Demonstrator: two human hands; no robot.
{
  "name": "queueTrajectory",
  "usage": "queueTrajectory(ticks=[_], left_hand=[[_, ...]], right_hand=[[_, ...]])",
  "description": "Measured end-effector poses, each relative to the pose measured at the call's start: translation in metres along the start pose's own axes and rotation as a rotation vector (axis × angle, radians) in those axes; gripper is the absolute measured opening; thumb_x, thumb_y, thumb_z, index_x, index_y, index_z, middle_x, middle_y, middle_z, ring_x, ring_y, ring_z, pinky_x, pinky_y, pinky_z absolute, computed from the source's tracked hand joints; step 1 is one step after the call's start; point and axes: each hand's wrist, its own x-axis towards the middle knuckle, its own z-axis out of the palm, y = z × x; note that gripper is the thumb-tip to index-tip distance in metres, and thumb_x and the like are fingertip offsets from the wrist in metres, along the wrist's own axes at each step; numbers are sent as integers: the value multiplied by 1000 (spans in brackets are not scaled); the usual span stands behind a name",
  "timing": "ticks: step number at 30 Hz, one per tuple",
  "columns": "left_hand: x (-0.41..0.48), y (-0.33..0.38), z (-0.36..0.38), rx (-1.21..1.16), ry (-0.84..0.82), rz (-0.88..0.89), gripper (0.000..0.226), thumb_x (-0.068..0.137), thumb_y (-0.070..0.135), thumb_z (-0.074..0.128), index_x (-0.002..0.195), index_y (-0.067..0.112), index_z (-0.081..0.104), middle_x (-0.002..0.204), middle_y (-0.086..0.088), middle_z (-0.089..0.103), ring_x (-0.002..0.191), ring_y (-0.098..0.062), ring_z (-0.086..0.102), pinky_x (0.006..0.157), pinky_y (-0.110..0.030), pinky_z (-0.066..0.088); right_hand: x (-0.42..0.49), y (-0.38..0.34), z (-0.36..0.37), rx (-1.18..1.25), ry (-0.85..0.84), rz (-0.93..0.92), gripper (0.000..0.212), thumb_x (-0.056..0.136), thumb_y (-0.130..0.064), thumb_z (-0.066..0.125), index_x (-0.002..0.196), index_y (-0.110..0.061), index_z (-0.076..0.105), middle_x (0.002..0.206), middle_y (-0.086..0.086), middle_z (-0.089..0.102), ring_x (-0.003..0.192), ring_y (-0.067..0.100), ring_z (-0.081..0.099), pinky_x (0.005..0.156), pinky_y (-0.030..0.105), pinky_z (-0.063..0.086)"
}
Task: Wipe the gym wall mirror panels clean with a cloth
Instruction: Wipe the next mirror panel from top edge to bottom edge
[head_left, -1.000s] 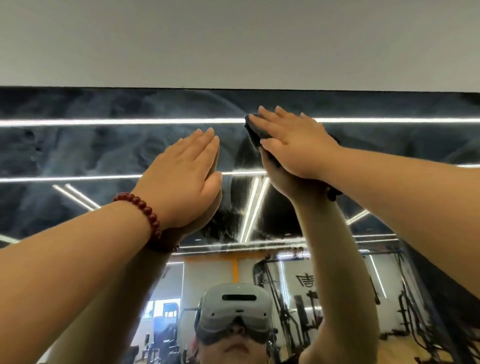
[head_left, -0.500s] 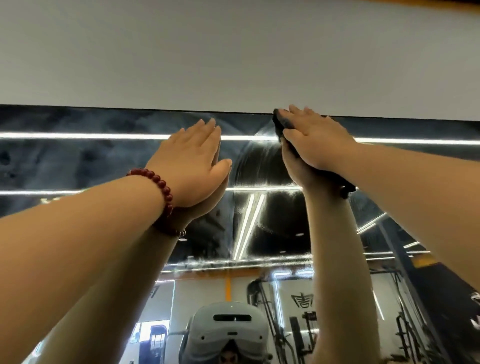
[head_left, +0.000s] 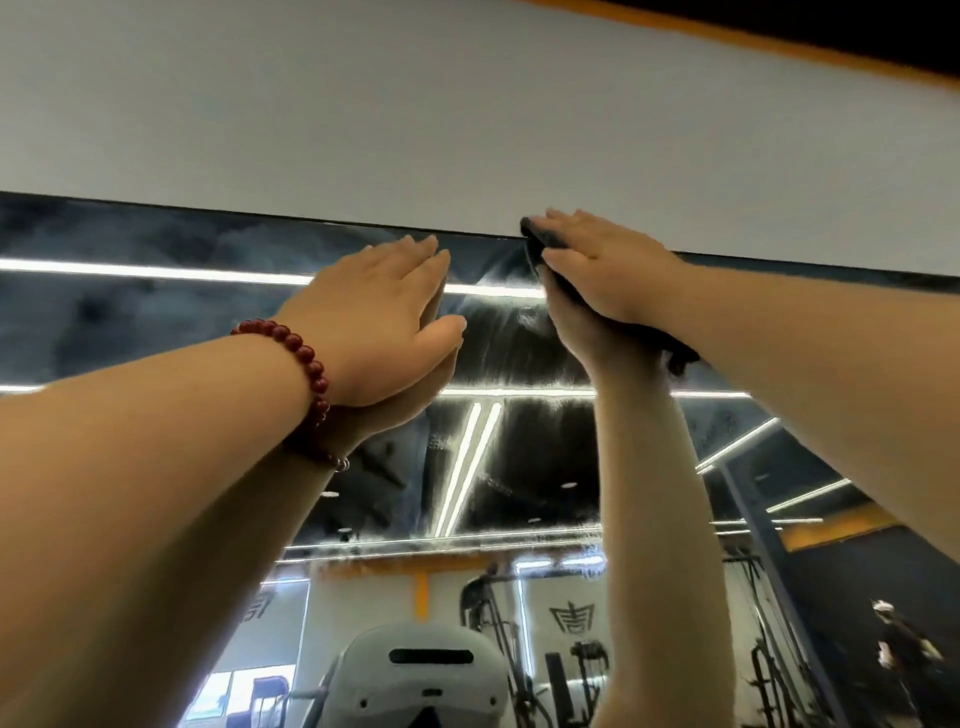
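Right hand (head_left: 608, 270) presses the dark crumpled cloth (head_left: 540, 254) flat-fingered at the top edge of the hazy wall mirror panel (head_left: 130, 312). Left hand (head_left: 374, 322) rests open on the glass beside it. Below the cloth looks streaky-clear, but left of both hands is cloudy, so I'd say plenty's left.

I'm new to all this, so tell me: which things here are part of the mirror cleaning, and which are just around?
In the job:
- mirror
- dark cloth under the right hand
- left hand, flat on the glass

Just around:
- red bead bracelet
- white wall above
- gym machines, reflected
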Motion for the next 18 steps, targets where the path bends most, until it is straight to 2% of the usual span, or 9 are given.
queueTrajectory(ticks=[2,5,7,10,13,15,18], left_hand=[[0,-2,0,-1,4,-4,69,100,55,16,158,19,7,166,3,2,152,-13,2,121,-32,5],[0,-1,0,-36,9,10,74,93,55,13,158,18,12,166,1,7,152,-14,6,121,-34,7],[-1,0,-2,-61,-4,12,82,84,54,10,158,18,12,166,0,7,152,-13,5,121,-33,6],[-5,0,-2,-61,-32,-10,85,82,56,6,158,17,9,166,2,3,152,-11,2,121,-30,3],[-7,4,-3,6,-19,8,87,82,60,4,158,18,8,166,3,3,152,-12,2,120,-29,2],[-8,8,-7,38,-30,14,84,87,63,2,158,19,6,166,5,1,151,-10,0,119,-27,0],[-8,18,-18,-61,-85,-38,66,102,54,15,158,20,3,165,8,-3,150,-6,-3,115,-22,-2]], right_hand=[[10,-18,6,-38,-5,-64,49,108,-37,27,156,-37,19,165,-12,12,152,14,7,122,40,9],[-1,-44,15,-27,-60,-271,48,108,-42,21,156,-38,15,165,-13,8,152,13,4,121,38,6],[-25,-40,16,-6,-50,-348,46,108,-44,21,154,-40,21,163,-15,13,151,9,5,121,36,4],[-59,-8,15,-47,-71,-415,50,101,-48,21,150,-45,21,161,-21,12,150,4,5,119,31,2],[-56,28,2,-29,-111,-314,47,105,-46,23,151,-45,15,158,-26,8,150,2,3,119,27,1],[-36,38,-2,-12,-86,-192,50,108,-38,28,156,-37,13,162,-17,13,151,9,8,120,30,7],[-11,37,-2,-26,-16,-66,53,108,-36,28,158,-32,11,164,-3,22,151,18,14,120,38,14]])
